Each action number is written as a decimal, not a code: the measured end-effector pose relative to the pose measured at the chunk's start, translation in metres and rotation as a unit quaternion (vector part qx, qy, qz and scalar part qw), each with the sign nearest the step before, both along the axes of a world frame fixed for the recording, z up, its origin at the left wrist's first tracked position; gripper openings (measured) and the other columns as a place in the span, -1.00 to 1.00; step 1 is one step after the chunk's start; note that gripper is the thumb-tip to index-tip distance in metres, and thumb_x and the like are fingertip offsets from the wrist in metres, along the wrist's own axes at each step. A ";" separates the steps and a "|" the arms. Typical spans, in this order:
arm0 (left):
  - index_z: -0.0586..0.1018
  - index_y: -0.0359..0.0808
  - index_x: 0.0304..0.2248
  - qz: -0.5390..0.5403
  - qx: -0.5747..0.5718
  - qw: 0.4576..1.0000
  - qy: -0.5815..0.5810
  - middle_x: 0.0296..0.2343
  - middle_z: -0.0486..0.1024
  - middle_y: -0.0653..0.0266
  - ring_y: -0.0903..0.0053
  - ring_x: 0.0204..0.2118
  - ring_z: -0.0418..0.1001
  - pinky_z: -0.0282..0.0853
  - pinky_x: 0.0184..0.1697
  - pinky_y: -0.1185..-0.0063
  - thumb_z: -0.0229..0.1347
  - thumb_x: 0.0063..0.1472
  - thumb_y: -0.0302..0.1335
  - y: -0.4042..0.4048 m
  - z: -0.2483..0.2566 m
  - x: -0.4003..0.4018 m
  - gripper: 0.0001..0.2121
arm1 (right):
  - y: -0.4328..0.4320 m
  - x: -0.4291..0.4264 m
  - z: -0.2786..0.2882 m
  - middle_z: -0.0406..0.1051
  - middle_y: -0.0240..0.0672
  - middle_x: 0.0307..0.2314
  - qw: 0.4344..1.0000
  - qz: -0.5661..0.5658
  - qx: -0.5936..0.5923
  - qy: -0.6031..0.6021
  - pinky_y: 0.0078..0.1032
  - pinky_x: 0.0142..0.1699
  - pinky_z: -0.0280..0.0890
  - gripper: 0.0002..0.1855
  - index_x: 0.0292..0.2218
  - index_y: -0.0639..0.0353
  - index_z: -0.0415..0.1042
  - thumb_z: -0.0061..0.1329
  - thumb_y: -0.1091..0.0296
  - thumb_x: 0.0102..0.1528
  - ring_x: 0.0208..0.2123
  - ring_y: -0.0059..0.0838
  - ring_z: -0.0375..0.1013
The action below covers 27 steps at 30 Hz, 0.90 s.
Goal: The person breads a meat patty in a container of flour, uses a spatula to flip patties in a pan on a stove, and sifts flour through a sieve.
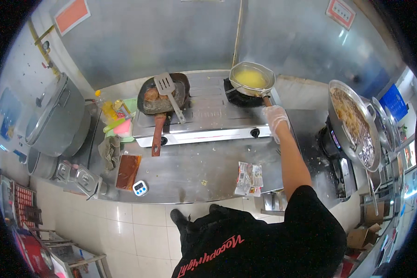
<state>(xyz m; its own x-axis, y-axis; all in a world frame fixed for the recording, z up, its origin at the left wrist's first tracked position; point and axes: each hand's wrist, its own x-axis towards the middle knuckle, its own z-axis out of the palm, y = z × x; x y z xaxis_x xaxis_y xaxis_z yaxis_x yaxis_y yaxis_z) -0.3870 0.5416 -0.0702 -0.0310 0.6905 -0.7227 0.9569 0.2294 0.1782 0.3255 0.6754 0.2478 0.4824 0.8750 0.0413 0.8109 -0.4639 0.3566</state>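
My right hand (276, 119), in a clear plastic glove, grips the brown handle (267, 101) of a small metal saucepan (271, 81). Yellow liquid (250, 79) lies in the pan, which is over the right burner (243, 99) of a two-burner gas stove (208, 104). On the left burner sits a dark, square-shaped frying pan (144, 104) holding pieces of browned food (151, 94). A slotted turner (166, 87) rests across that pan's right rim, its handle over the stove top. My left hand is out of view.
A steel counter (184, 170) carries a torn printed packet (249, 179), a white timer (140, 188), a brown sauce pouch (128, 172) and a crumpled cloth (109, 152). A large lidded pot (59, 118) stands left. A wide wok (354, 121) stands right, its handle (372, 194) jutting forward.
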 end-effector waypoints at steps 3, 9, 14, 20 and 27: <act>0.61 -0.34 -0.42 0.014 -0.006 1.000 -0.020 -0.41 0.59 -0.11 0.08 -0.21 0.56 0.44 -0.14 0.20 0.04 0.17 -0.23 0.006 -0.004 0.020 -0.70 | 0.012 0.026 -0.020 0.55 -0.08 -0.32 0.987 -0.095 0.093 0.092 -0.21 -0.15 0.45 -0.78 -0.27 0.09 0.58 -0.12 0.34 0.15 -0.23 -0.14 0.58; 0.63 -0.32 -0.46 0.072 -0.015 0.996 -0.054 -0.41 0.60 -0.06 0.09 -0.24 0.57 0.46 -0.18 0.22 0.06 0.14 -0.25 -0.022 -0.013 0.006 -0.72 | 0.035 0.008 -0.019 0.55 -0.07 -0.25 0.999 0.004 0.040 0.022 -0.16 -0.11 0.45 -0.72 -0.29 0.11 0.61 -0.12 0.22 0.15 -0.18 -0.05 0.56; 0.64 -0.31 -0.48 -0.051 -0.009 0.997 -0.062 -0.41 0.61 -0.02 0.09 -0.26 0.58 0.47 -0.21 0.23 0.07 0.11 -0.27 -0.065 -0.036 -0.028 -0.74 | 0.021 0.006 -0.044 0.49 0.00 -0.23 0.896 -0.150 0.300 0.291 -0.16 -0.07 0.33 -0.67 -0.28 0.19 0.54 -0.22 0.20 0.27 -0.15 -0.05 0.47; 0.64 -0.36 -0.52 0.171 -0.097 0.979 -0.063 -0.57 0.58 0.01 0.13 -0.44 0.57 0.46 -0.28 0.27 0.00 0.20 -0.20 -0.056 -0.005 -0.006 -0.62 | 0.025 -0.034 -0.023 0.39 -0.06 -0.11 0.855 -0.110 0.377 0.339 -0.14 0.01 0.28 -0.71 -0.16 0.13 0.44 -0.19 0.15 0.26 -0.06 -0.06 0.38; 0.67 -0.25 -0.34 0.102 -0.112 0.986 -0.074 -0.45 0.61 0.02 0.19 -0.36 0.60 0.48 -0.28 0.34 0.02 0.19 -0.21 -0.123 -0.002 -0.006 -0.70 | 0.004 -0.082 0.017 0.27 -0.13 0.02 0.749 -0.097 0.479 0.447 -0.12 0.11 0.22 -0.64 -0.01 0.05 0.33 -0.16 0.09 0.25 0.05 -0.08 0.29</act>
